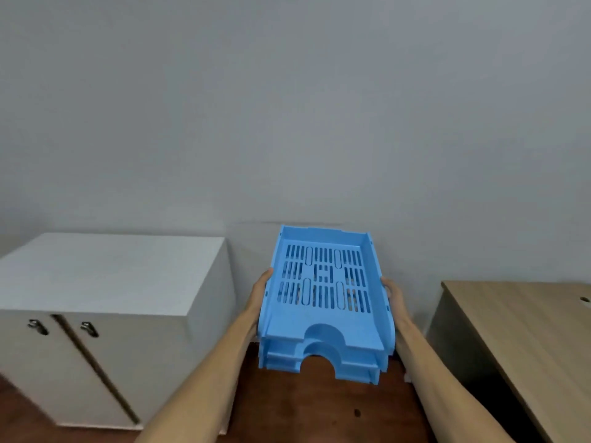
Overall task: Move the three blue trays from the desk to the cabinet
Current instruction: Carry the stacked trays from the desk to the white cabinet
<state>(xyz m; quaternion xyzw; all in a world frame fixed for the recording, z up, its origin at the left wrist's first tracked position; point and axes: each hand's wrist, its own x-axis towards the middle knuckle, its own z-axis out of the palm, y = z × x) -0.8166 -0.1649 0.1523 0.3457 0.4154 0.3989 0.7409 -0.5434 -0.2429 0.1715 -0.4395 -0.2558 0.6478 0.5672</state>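
A nested stack of three light blue slotted trays (324,327) hangs in the air between the cabinet and the desk, above the floor. My left hand (260,290) grips the stack's left side wall. My right hand (395,294) grips its right side wall, fingers partly hidden behind the rim. The white cabinet (105,270) stands at the left with a bare flat top and two shut doors. The wooden desk (524,327) is at the right edge.
A grey wall (287,107) runs close behind everything. Brown wooden floor (303,407) shows in the gap between cabinet and desk. The cabinet doors carry two metal handles (62,327). The desk has a cable hole (584,299) near the right edge.
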